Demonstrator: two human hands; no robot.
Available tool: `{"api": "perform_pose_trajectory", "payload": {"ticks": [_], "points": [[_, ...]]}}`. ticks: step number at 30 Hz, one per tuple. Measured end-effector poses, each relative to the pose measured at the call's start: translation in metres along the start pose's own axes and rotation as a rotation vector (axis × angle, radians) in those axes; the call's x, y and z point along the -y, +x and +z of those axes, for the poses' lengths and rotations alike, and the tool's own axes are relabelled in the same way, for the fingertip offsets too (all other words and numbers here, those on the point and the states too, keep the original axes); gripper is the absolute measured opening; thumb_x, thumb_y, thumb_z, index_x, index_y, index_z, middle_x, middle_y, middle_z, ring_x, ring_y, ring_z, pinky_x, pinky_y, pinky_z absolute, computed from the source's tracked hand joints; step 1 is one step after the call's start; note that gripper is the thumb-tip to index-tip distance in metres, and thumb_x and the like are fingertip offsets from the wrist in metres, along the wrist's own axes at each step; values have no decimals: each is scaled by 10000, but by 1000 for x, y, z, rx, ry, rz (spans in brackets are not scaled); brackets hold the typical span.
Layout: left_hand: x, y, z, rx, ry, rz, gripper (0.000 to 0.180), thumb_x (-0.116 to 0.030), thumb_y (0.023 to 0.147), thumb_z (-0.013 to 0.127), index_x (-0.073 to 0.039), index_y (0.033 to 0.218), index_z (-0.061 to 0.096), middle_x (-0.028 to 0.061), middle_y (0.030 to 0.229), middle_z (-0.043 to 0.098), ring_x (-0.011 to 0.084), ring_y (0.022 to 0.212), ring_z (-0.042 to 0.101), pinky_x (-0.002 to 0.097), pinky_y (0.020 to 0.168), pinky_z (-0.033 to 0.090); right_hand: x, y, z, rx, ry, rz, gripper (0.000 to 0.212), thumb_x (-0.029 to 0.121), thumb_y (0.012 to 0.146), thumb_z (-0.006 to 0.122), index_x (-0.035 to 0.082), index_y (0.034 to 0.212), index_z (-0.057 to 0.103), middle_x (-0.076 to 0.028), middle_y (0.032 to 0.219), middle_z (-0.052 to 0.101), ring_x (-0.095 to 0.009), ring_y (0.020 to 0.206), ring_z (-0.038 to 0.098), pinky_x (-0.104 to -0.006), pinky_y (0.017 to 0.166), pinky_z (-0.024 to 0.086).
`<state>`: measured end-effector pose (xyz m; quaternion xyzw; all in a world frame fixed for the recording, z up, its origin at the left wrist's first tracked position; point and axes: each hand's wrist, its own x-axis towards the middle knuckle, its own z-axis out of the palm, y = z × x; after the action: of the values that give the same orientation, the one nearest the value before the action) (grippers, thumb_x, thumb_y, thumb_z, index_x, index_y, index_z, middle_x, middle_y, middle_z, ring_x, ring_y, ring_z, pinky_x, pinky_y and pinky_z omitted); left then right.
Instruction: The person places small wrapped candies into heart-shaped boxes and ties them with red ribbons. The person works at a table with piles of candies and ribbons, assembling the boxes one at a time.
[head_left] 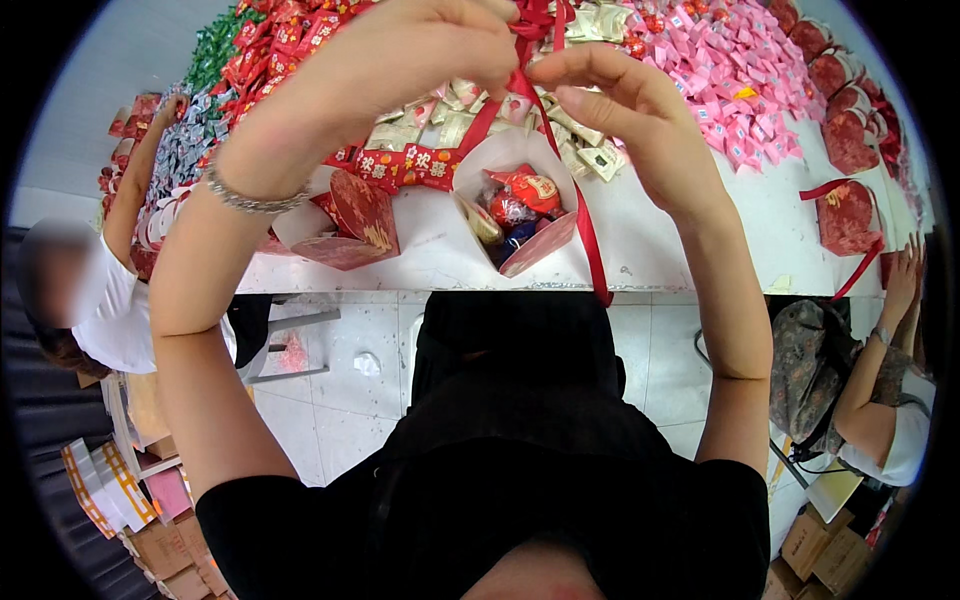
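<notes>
My left hand (440, 50) is raised over the table with its fingers bent together at a red ribbon (590, 235). Its fingertips partly hide the strip. Opposite it is my right hand (630, 115), its index fingertip close to the ribbon and its thumb held apart. The ribbon hangs between the hands and runs down past an open candy box (553, 243), its tail over the table's front edge. Wrapped candies (525, 195) in red, gold and blue fill that box. Left of it, below my left wrist, stands a second red patterned box (365, 225).
Heaps of red packets (280, 45), pink packets (740, 85) and cream-gold packets (590, 140) cover the back of the white table (680, 245). More red boxes (845, 215) stand at the right. Co-workers sit left (115, 325) and right (865, 430).
</notes>
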<state>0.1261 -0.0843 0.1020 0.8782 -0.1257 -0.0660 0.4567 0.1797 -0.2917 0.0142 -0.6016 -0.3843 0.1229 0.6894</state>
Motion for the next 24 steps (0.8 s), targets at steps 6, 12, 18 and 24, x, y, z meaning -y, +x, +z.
{"api": "perform_pose_trajectory", "payload": {"ticks": [6, 12, 18, 24], "points": [[1, -36, 2, -147, 135, 99, 175, -179, 807, 673, -8, 798, 637, 31, 856, 578, 81, 749, 542, 254, 656, 426, 16, 13, 9, 230, 275, 216, 186, 209, 924, 640, 24, 941, 653, 16, 765, 617, -40, 662, 553, -184, 601, 437], [1, -62, 31, -2, 258, -284, 250, -176, 819, 702, -33, 784, 501, 12, 601, 556, 81, 570, 577, 243, 484, 435, 20, 3, 28, 198, -264, 54, 81, 48, 927, 590, 18, 997, 617, 29, 693, 532, -16, 580, 446, -200, 504, 360], [16, -53, 32, 34, -155, -502, 268, 20, 804, 638, -38, 965, 432, 95, 829, 635, 126, 750, 648, 244, 619, 572, 35, -18, 34, 285, -419, 131, 147, -49, 898, 523, -14, 899, 665, 0, 709, 590, -32, 570, 505, -186, 521, 429], [19, -48, 33, 73, -303, -534, 237, 27, 838, 623, -29, 997, 456, 103, 898, 638, 123, 787, 649, 274, 699, 609, 39, -20, 36, 245, -551, 161, 144, -33, 885, 527, -46, 925, 665, -31, 684, 608, -55, 577, 571, -210, 523, 480]]}}
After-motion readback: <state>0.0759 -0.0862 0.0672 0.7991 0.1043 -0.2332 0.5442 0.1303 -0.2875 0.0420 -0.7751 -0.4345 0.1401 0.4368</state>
